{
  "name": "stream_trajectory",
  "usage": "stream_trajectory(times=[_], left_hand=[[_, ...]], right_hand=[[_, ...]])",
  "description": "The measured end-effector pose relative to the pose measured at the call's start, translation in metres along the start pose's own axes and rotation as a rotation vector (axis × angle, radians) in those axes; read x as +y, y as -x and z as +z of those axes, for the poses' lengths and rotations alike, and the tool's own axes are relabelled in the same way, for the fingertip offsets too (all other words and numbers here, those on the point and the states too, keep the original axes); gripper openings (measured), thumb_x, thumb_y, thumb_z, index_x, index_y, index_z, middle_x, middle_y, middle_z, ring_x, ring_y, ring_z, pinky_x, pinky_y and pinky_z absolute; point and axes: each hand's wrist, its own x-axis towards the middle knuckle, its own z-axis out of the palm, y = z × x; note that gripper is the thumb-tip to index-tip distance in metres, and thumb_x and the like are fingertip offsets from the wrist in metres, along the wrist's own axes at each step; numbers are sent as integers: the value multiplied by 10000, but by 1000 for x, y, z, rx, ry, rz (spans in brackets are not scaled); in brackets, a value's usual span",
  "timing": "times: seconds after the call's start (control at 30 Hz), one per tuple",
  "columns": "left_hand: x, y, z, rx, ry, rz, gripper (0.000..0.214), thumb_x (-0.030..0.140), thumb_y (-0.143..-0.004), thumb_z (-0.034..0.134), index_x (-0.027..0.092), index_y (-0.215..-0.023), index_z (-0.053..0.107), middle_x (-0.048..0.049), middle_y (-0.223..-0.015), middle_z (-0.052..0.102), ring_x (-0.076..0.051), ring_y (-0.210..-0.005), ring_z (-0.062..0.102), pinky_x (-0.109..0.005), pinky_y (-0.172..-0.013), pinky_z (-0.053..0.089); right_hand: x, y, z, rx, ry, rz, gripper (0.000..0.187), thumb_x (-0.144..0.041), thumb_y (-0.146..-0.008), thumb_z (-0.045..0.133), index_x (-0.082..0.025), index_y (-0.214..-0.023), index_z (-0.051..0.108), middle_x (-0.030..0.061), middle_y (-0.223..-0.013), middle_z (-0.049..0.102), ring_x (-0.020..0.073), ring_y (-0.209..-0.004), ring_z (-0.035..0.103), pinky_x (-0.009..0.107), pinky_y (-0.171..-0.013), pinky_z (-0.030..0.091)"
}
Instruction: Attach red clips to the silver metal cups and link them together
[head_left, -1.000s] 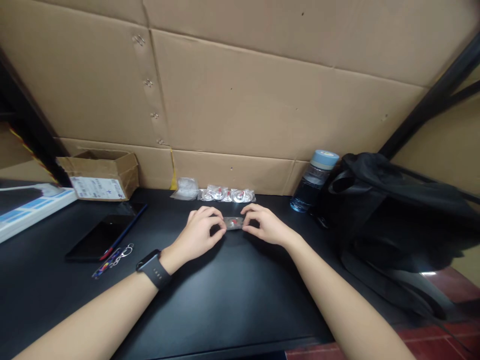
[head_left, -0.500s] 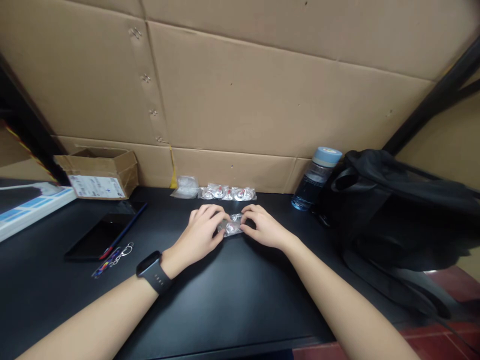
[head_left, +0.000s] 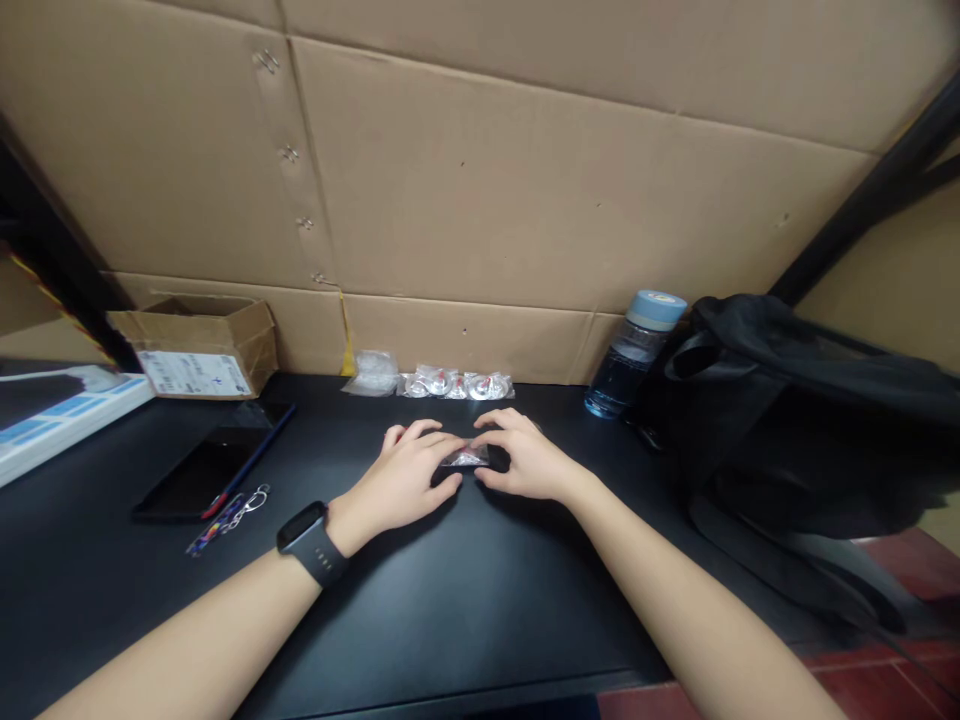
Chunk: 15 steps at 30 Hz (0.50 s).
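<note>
A small clear plastic packet with something shiny and reddish inside lies on the black table between my hands. My left hand, with a dark watch on its wrist, reaches in from the left; its fingers are spread and the index fingertip rests at the packet's upper edge. From the right, my right hand has its index fingertip at the packet too, thumb held apart from the fingers. Just beyond my hands, a row of similar packets with round silvery items lies near the cardboard wall. Fingers partly hide the packet's ends.
At left are an open cardboard box, a white and blue long box, a dark tablet and a keychain. A clear plastic bag lies by the wall. To the right stand a water bottle and a black backpack.
Both hands have loosened from pinching the packet's ends; their thumbs now sit lower, away from it, and the index fingertips lie along its top. The packet looks flatter.
</note>
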Motion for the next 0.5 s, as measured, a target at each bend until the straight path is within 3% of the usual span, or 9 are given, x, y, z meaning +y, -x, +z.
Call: stream_trajectory(times=[0.27, 0.5], left_hand=[[-1, 1, 2, 24, -40, -14, 383, 263, -955, 517, 335, -1317, 617, -59, -1246, 658, -289, -1242, 490, -459, -992, 312], [-8, -1, 7, 99, -15, -85, 552, 190, -928, 528, 266, -1459, 401, -82, -1222, 690, -286, -1238, 517, -443, -966, 303]], right_hand=[[3, 1, 7, -25, 77, 66, 229, -317, -898, 692, -235, -1105, 743, 117, -1345, 579, 325, -1263, 496, 552, -1030, 446], [3, -1, 2, -39, 26, 116, 328, -438, -1032, 498, -231, -1087, 747, 121, -1342, 582, 311, -1253, 500, 552, -1024, 445]])
